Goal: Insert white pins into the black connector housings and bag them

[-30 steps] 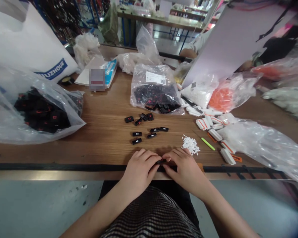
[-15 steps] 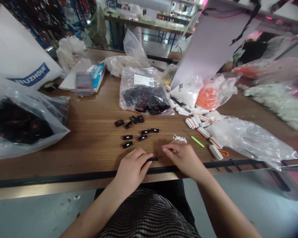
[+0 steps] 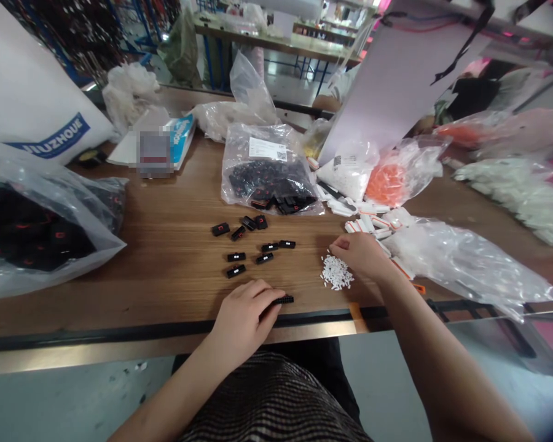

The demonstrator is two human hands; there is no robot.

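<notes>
Near the table's front edge, my left hand (image 3: 246, 316) grips a black connector housing (image 3: 286, 299), whose right end with rows of small holes sticks out past the fingertips. My right hand (image 3: 362, 255) is over the table beyond a pile of small white plastic pins (image 3: 336, 273), thumb and fingers drawn together. What those fingers hold, if anything, is hidden. The green-handled pick seen earlier is now covered by this hand. Farther back lie several black connectors with white marks (image 3: 264, 258) and several with red parts (image 3: 220, 229).
A clear bag of black connectors (image 3: 270, 172) stands at the back centre, another bag of black parts (image 3: 37, 233) at left. White connectors with orange strips (image 3: 364, 224), a bag of orange parts (image 3: 387, 181) and an outspread clear bag (image 3: 470, 258) lie at right.
My right hand has moved right and away from me, from beside the held connector to over the green pick, uncovering the white pile. My left hand stays nearly still with the connector.
</notes>
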